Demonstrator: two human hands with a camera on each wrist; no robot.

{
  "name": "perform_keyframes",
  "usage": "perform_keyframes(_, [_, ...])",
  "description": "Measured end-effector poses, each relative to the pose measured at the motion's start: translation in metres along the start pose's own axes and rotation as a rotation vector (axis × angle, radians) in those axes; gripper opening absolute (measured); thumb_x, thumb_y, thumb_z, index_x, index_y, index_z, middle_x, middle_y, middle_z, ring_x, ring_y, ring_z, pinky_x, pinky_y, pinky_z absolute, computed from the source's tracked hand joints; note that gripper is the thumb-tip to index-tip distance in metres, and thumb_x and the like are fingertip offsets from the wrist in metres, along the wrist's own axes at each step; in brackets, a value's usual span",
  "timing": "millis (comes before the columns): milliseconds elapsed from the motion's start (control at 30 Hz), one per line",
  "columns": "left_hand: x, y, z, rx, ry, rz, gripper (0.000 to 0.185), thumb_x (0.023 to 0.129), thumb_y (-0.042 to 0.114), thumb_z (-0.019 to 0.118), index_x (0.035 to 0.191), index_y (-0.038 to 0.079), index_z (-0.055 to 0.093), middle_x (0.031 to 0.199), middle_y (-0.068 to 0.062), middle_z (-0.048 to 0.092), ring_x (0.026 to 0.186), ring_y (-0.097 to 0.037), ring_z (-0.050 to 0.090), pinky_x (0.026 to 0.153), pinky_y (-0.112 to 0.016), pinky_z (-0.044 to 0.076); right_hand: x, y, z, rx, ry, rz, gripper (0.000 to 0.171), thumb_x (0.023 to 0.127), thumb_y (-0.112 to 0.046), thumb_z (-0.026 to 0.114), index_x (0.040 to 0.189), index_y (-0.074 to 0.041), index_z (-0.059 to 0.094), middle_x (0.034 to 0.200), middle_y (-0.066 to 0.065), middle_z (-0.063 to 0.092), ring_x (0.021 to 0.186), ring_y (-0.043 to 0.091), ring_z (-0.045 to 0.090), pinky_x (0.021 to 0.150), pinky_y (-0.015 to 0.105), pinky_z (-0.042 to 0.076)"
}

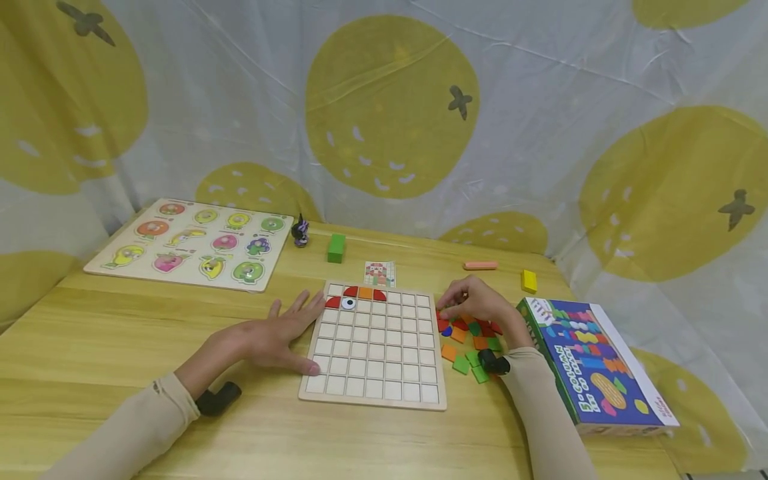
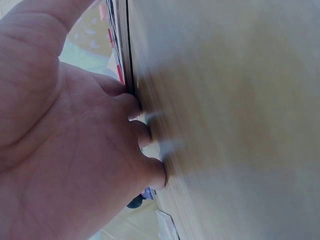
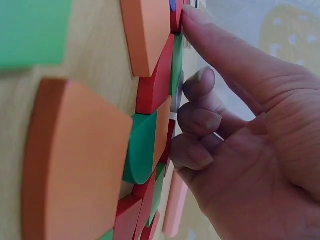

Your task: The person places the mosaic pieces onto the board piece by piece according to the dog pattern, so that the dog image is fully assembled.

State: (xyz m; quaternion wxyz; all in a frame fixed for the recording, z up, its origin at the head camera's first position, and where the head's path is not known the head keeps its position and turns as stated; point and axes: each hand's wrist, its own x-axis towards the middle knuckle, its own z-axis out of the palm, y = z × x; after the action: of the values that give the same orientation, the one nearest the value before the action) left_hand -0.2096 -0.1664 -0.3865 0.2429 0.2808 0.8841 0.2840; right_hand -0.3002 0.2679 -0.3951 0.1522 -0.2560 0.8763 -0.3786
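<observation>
A square wooden grid board [image 1: 369, 347] lies on the table. Near its top left are several red curved tiles, an orange square tile [image 1: 365, 293] and a white eye tile [image 1: 349, 303]. My left hand [image 1: 273, 337] rests along the board's left edge, fingers spread, thumb over its lower left part. At the board's right side my right hand [image 1: 477, 300] reaches down to a loose pile of coloured tiles [image 1: 461, 364]. Its thumb and index finger pinch a red tile [image 3: 176, 21] at the pile's edge; the index fingertip is hidden in the right wrist view. The other fingers are curled.
Behind the board lies a small picture card [image 1: 380, 274]. A fruit puzzle board [image 1: 192, 243], a dark figurine [image 1: 300, 231] and a green block [image 1: 337, 248] are at the back left. At right are a pink stick [image 1: 481, 265], a yellow block [image 1: 529, 281] and a blue game box [image 1: 594, 367].
</observation>
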Motion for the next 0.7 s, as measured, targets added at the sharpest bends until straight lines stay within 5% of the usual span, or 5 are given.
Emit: perform_keyframes(700, [-0.0008,0.0007,0.0009,0.004,0.002,0.001,0.124,0.093,0.051,0.082,0.172,0.0,0.001,0.18,-0.022,-0.009,0.163,-0.048,-0.016,0.123,-0.076,-0.014,-0.0018,-0.0007,0.0046,-0.052,-0.016,0.013,0.01,0.092,-0.001,0.084,0.101,-0.001,0.082,0.092,0.014,0.066,0.08,0.024,0.051,0.068,0.026,0.045])
